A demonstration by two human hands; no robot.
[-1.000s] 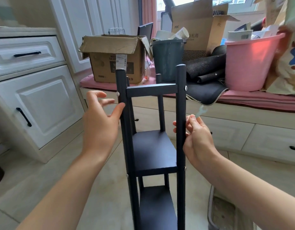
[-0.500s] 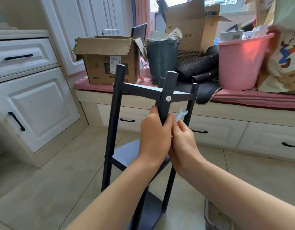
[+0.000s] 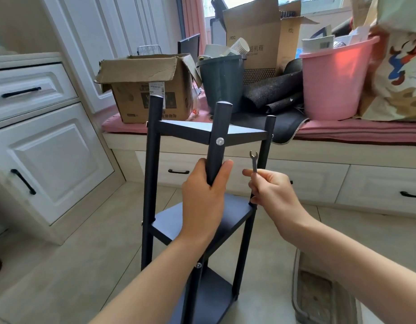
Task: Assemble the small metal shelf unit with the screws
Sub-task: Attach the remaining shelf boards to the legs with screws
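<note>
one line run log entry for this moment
left hand: grips near post | right hand: pinches small wrench, clear of the frame | screw head: seated at top shelf

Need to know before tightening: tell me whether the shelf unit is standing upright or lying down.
Upright. The shelf unit has its posts rising from the floor tiles, with three boards level. The left hand grips its near post.

Open floor (image 3: pixel 85 265) lower left of frame, passable. Centre blocked by shelf unit (image 3: pixel 202 134) posts and tiers. Cabinet (image 3: pixel 50 160) walls off left; window bench (image 3: pixel 319 160) across the back, cardboard box (image 3: pixel 146 90), pink bucket (image 3: pixel 333 85) on top.
</note>
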